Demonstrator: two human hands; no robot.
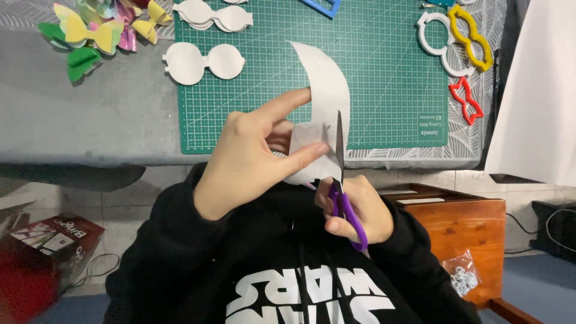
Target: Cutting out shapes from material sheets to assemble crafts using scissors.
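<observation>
Pinching the white sheet (324, 90), left hand (252, 159) fingers grip it beside purple scissors (343, 192) clasped by the right hand (360, 210).

I take this for a home craft corner. A green cutting mat (384, 72) covers the far right part of the grey-clothed table (90, 114); paper bows (96, 30) pile at its far left corner, plastic templates (459, 36) near its right edge. Below I see tiled floor (120, 204) and a wooden stool (462, 222).
</observation>
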